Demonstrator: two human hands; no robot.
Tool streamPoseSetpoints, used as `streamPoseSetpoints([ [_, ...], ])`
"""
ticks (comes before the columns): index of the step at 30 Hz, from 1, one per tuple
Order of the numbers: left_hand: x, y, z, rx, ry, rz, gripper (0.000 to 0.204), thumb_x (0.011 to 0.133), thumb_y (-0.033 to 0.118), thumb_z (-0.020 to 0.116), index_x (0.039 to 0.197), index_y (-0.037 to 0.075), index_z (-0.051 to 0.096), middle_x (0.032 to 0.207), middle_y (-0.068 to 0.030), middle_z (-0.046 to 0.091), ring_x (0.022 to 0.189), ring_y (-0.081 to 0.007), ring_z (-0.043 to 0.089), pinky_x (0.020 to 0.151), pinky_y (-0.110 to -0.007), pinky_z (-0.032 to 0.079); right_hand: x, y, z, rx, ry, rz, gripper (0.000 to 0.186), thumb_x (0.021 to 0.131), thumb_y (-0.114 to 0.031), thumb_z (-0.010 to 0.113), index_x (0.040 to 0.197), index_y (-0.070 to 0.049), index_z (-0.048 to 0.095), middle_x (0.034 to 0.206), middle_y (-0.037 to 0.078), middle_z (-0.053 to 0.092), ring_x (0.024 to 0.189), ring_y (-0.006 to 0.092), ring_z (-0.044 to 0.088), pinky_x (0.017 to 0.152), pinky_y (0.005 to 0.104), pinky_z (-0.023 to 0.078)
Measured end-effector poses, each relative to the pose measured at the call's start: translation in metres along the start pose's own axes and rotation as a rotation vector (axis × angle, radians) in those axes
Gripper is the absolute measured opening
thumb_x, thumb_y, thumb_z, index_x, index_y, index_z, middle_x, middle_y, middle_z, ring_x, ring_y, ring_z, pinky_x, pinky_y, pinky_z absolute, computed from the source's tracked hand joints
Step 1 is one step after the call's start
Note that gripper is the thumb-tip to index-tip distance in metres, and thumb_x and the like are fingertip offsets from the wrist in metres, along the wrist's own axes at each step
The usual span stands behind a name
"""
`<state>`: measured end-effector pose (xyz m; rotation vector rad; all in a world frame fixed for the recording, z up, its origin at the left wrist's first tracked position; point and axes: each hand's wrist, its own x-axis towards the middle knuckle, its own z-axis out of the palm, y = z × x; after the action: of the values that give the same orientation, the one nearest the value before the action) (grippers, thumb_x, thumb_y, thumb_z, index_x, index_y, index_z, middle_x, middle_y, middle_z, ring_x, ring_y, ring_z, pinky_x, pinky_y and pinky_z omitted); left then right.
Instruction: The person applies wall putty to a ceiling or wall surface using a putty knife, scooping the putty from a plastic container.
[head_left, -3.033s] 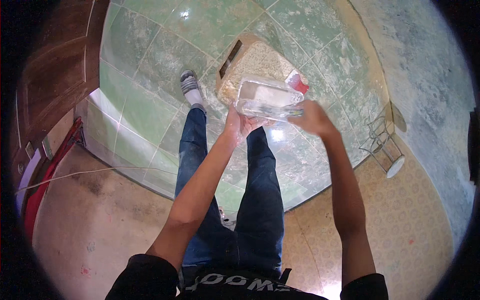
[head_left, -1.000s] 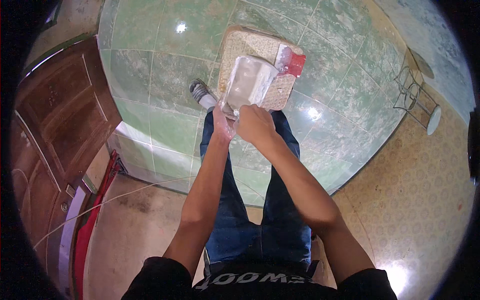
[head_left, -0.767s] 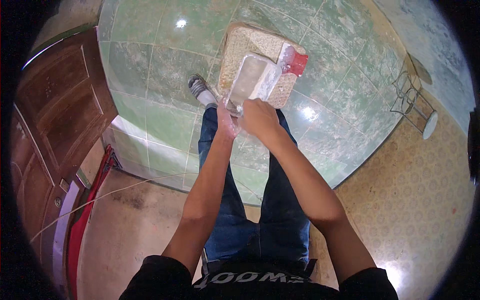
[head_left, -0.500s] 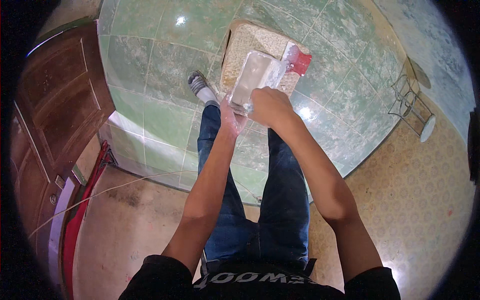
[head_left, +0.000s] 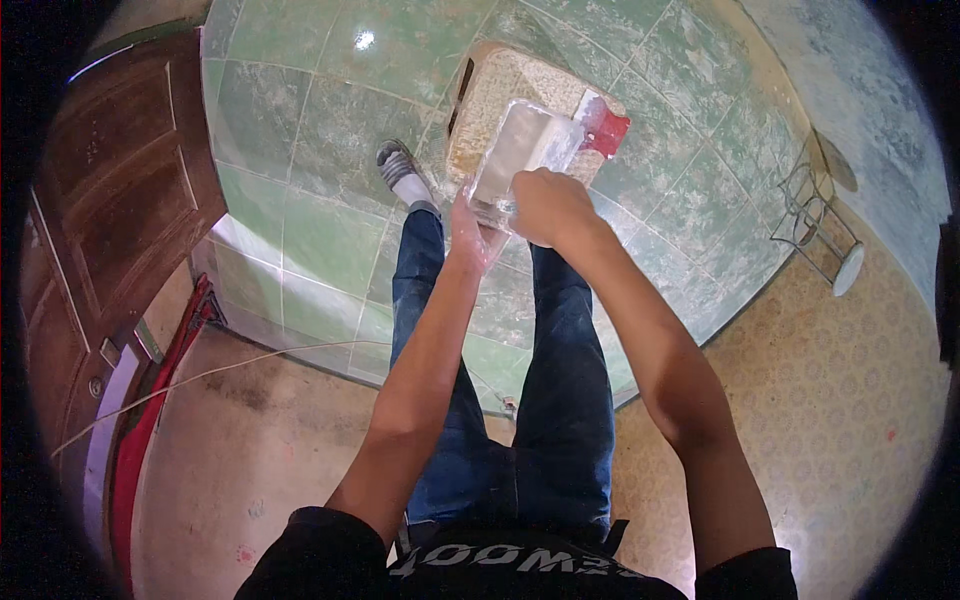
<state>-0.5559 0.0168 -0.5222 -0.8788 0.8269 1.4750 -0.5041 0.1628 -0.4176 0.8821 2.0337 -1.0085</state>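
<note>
In the head view, my left hand (head_left: 470, 240) is closed under the near end of a translucent, white-smeared plastic tray (head_left: 512, 145), supporting it. My right hand (head_left: 553, 208) is curled at the tray's near right side, its fingers around something that is mostly hidden. Beyond and partly behind the tray lies a beige, rough-topped block (head_left: 515, 70) with rounded corners and a dark slot in its left side. A red-and-white flat tool (head_left: 610, 132) rests on the block's right part, just right of the tray.
A wooden door (head_left: 135, 200) stands left, with red and purple lengths (head_left: 140, 480) below it and a pale cord (head_left: 245, 365) crossing there. At right a metal-framed stool (head_left: 810, 235) lies near the wall (head_left: 840, 70). My left foot (head_left: 400, 165) is on green tiles (head_left: 280, 110).
Since the oldest frame the tray has turned from crosswise to lengthwise. My right hand moved inward to its near end, then slightly up and right over the last second, along with my left hand.
</note>
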Motion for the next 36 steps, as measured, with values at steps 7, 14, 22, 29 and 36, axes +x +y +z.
streamPoseSetpoints([
  [7,0.003,-0.002,0.005,-0.026,0.002,-0.024,0.047,0.098,0.039,0.046,0.128,0.004,0.050,0.124,-0.0121,0.057,0.112,-0.0278,0.057,0.097,-0.045,0.046,0.027,0.006,0.017,-0.080,-0.054,0.005,0.032,0.074,-0.019,0.067,0.098,0.002,0.067,0.101,0.024,0.067,0.097,0.0380,0.065,0.083,0.0457,0.052],
  [14,-0.002,-0.004,0.006,-0.039,-0.002,-0.003,0.048,0.098,0.038,0.046,0.130,0.002,0.048,0.125,-0.0141,0.056,0.115,-0.0294,0.056,0.099,-0.047,0.046,0.042,0.025,-0.025,-0.083,-0.183,-0.018,0.037,0.071,-0.022,0.068,0.099,0.001,0.067,0.097,0.024,0.068,0.093,0.0374,0.066,0.080,0.0453,0.053],
  [22,0.008,-0.004,0.007,-0.034,-0.015,0.003,0.048,0.098,0.039,0.046,0.131,0.004,0.048,0.125,-0.0134,0.056,0.114,-0.0297,0.057,0.097,-0.048,0.047,0.025,0.006,-0.010,-0.117,-0.042,0.021,0.028,0.072,-0.015,0.067,0.095,0.001,0.069,0.103,0.022,0.067,0.096,0.0347,0.067,0.081,0.0437,0.054],
  [29,0.005,0.001,0.007,-0.026,0.055,-0.019,0.048,0.098,0.040,0.044,0.131,0.005,0.049,0.125,-0.0125,0.056,0.114,-0.0296,0.056,0.097,-0.049,0.045,0.020,0.000,-0.019,-0.108,-0.103,0.027,0.023,0.075,-0.011,0.067,0.095,-0.001,0.070,0.100,0.020,0.069,0.096,0.0341,0.068,0.081,0.0428,0.054],
  [36,0.006,-0.002,0.006,-0.013,0.007,-0.015,0.049,0.098,0.040,0.040,0.129,0.004,0.049,0.125,-0.0137,0.056,0.115,-0.0293,0.055,0.099,-0.048,0.044,0.034,0.001,-0.003,-0.129,-0.062,0.015,0.024,0.074,-0.009,0.066,0.096,-0.002,0.071,0.099,0.020,0.069,0.095,0.0338,0.068,0.079,0.0422,0.055],
])
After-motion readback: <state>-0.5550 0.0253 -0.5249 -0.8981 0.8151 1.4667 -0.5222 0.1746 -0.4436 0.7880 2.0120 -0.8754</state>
